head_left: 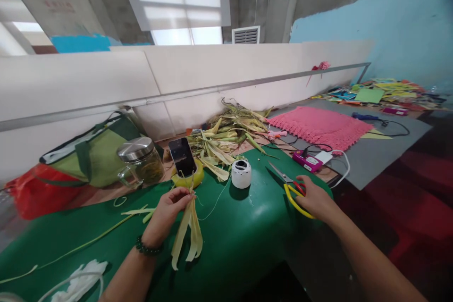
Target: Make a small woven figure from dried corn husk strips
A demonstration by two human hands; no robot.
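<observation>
My left hand (pixel 174 205) pinches a bundle of pale dried husk strips (pixel 191 231) near its top, and the strips hang down spread apart. A thin white thread runs from the bundle toward a white container (pixel 241 173) with a dark-marked top. My right hand (pixel 314 197) has its fingers on the handles of scissors (pixel 288 183) with red and yellow grips, at the right edge of the green mat. Their blades are slightly apart and point up and left. Behind my left hand a phone (pixel 183 155) leans on a yellow stand (pixel 198 175).
A heap of husks (pixel 230 130) lies at the back of the green mat (pixel 226 245). To the left are a glass jar (pixel 150 170) and a green bag (pixel 95 155). Rightward are a magenta power strip (pixel 307 161), cables and a pink cloth (pixel 318 125).
</observation>
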